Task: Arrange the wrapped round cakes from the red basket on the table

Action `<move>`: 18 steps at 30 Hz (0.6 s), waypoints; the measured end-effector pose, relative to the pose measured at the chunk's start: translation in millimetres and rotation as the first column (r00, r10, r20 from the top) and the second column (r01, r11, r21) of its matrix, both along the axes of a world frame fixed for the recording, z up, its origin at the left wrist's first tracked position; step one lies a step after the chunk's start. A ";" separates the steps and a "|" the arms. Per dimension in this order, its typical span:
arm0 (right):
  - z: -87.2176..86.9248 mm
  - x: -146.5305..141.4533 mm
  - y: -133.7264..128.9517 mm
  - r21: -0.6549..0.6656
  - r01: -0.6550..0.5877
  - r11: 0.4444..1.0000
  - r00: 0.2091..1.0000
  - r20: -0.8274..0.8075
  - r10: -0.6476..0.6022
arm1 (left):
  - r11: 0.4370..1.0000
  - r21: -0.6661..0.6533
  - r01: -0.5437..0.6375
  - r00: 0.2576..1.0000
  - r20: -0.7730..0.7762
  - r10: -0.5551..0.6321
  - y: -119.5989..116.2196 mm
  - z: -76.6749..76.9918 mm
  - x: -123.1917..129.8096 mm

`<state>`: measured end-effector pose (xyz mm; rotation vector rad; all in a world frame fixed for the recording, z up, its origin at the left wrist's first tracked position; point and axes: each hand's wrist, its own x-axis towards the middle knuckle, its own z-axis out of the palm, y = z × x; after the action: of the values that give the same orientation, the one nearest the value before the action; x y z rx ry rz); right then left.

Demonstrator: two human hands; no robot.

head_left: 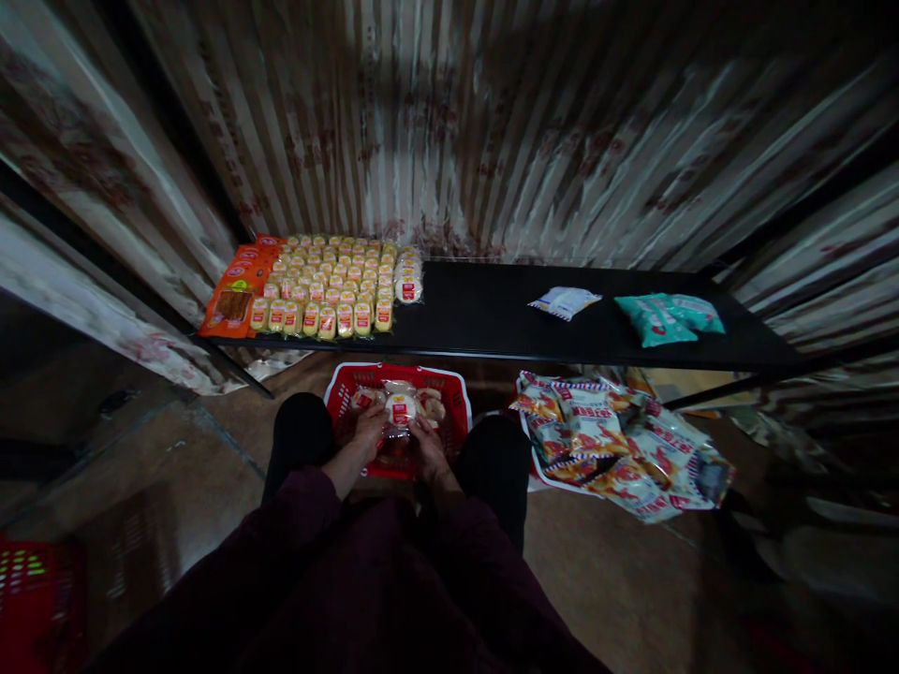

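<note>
White round packet (401, 410) clamped between left hand (371, 429) and right hand (428, 443), inside the red basket's (460, 421) rim.

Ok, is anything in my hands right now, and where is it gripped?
A round wrapped packet, above the red basket: left hand at its left edge, right hand at its right.

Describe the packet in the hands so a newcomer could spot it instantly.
Below the black shelf, find the red basket between the person's knees. Over it, the left hand and right hand hold a clear packet with a round, pale item inside. Unlike the packets beside it, it is between the hands, its red label facing up.
</note>
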<state>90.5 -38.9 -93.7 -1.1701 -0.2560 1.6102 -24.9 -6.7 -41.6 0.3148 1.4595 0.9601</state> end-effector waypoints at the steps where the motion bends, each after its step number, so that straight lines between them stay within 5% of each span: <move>1: -0.1 0.6 0.8 -0.007 0.003 1.000 1.000 0.007 -0.003 | 1.000 0.001 0.002 1.000 -0.001 -0.002 0.8 -0.4 0.4; 13: 1.5 5.1 5.2 0.028 -0.048 0.998 0.996 0.080 0.046 | 0.997 0.054 0.062 0.998 -0.028 -0.060 7.0 0.0 4.7; 18: 3.9 4.3 4.0 0.036 -0.007 0.999 1.000 0.013 0.007 | 0.983 0.137 0.119 0.958 -0.277 -0.078 11.0 -4.5 11.0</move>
<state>94.8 -34.8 -89.7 -1.1536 -0.2960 1.5986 -13.9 4.3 -46.1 0.6469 1.6032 0.9770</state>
